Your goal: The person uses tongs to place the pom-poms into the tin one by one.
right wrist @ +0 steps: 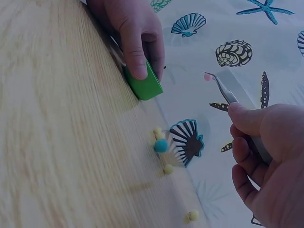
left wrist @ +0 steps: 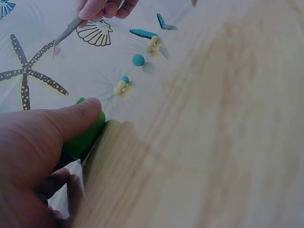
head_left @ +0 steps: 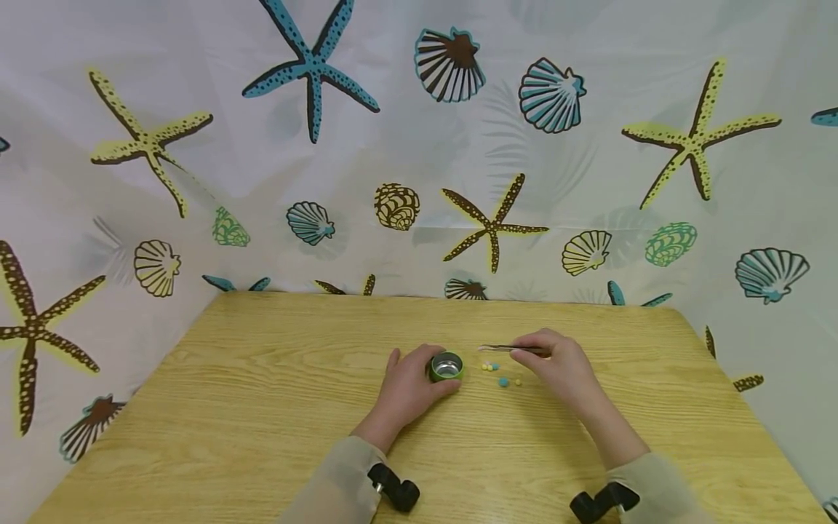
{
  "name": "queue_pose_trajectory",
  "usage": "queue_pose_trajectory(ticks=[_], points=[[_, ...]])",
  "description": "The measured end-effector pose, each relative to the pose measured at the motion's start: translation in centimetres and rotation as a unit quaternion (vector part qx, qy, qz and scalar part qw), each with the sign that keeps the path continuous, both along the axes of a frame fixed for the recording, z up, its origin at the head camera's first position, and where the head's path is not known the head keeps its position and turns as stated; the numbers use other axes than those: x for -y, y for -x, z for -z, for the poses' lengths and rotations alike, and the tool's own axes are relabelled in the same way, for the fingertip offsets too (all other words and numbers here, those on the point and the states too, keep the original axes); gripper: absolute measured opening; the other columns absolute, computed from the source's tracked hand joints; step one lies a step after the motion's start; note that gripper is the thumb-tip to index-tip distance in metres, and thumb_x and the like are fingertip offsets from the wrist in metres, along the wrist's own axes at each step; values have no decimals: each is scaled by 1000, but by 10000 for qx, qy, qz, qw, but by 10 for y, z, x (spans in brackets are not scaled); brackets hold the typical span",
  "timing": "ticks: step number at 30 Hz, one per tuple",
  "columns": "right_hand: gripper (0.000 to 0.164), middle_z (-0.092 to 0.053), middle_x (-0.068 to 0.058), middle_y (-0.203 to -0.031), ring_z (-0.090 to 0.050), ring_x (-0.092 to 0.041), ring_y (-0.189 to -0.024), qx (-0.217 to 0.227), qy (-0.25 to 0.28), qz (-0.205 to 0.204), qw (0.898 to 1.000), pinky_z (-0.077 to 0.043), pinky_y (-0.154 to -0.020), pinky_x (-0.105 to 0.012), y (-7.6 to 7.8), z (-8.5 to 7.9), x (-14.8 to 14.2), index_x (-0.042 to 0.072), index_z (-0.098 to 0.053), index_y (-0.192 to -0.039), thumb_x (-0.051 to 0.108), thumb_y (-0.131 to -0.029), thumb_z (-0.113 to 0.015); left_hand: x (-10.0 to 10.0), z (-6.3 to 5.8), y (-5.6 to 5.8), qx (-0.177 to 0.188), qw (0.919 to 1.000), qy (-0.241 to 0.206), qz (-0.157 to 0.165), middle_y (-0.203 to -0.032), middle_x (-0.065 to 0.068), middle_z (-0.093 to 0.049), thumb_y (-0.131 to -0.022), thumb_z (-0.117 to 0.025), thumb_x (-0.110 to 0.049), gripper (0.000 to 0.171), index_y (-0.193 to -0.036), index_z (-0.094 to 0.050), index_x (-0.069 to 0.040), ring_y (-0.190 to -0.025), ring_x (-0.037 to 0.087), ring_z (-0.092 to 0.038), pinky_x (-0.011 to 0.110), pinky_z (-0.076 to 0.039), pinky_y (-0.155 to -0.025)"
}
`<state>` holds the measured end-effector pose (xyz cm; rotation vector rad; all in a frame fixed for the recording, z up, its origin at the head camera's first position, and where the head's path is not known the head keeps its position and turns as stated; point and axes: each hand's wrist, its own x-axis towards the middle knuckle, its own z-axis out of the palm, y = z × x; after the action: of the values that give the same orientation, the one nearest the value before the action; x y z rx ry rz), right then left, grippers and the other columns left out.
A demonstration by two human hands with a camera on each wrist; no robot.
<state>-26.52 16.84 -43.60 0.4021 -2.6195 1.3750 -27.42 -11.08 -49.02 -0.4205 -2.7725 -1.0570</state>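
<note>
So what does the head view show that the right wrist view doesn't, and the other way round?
Only the head view shows the silvery inside of the green cup and both sleeves. Only the right wrist view shows the lower fingers of the right hand curled inward. Both show the left hand holding the cup, the right hand pinching tweezers with a pinkish piece at the tip, and blue and yellow beads on the table.

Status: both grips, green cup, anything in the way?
Left grip on green cup. Right grip holding tweezers, pink bead at end. Blue beads, yellow beads beside cup; nothing visible between pink bead and cup.
</note>
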Motion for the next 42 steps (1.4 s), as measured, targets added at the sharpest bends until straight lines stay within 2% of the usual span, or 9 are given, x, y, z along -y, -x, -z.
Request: queue_pose_trajectory(ticks=[7, 14, 22, 32, 37, 42], points=[[14, -76, 0, -109, -73, -26, -108, 78, -55, -12, 10000, -61, -90, -42, -3, 6, 18, 11, -85, -116, 17, -105, -79, -1, 0, 0, -6, 10000, 18, 15, -138, 12, -73, -94, -92, -34, 59, -141, -70, -6, -135, 35, -66, 69, -14, -132], [12, -75, 3, -107, -72, -23, -106, 282, -103, 197, 9994, -60, -90, -41, -4, 11, 31, 14, -86, -113, 18, -104, -81, -1, -1, 0, -9, 10000, 52, 3, -139, 12, -73, -95, -92, -35, 60, -142, -69, -6, -136, 35, -65, 69, -14, -132], [11, -75, 4, -106, -73, -21, -104, 265, -300, 272, 9988, -61, -87, -42, -6, 14, 39, 16, -86, -112, 19, -103, -82, 0, -1, -1, 12, 10000, 39, 16, -139, 12, -72, -95, -91, -34, 59, -142, -69, -7, -136, 35, -65, 69, -13, -132], [12, -76, 3, -109, -74, -21, -105, 210, -289, 218, 9991, -62, -88, -43, -7, 15, 40, 16, -86, -114, 19, -104, -81, -1, 0, 0, -69, 10000, 46, 40, -137, 12, -73, -94, -92, -34, 58, -141, -70, -6, -132, 34, -67, 69, -15, -132], [17, -76, 0, -116, -74, -25, -113, 400, -22, 326, 9987, -63, -96, -47, -8, 14, 35, 15, -84, -120, 22, -105, -80, -1, 1, 0, -68, 10000, 44, 29, -136, 12, -74, -94, -92, -34, 59, -140, -70, -6, -132, 35, -67, 69, -16, -131], [24, -75, -5, -125, -73, -29, -120, 643, 242, 451, 9966, -62, -100, -47, -8, 12, 18, 12, -80, -128, 23, -108, -77, 0, 2, 1, -47, 10000, 36, 11, -137, 13, -73, -94, -93, -34, 59, -141, -70, -6, -133, 35, -67, 69, -15, -132]])
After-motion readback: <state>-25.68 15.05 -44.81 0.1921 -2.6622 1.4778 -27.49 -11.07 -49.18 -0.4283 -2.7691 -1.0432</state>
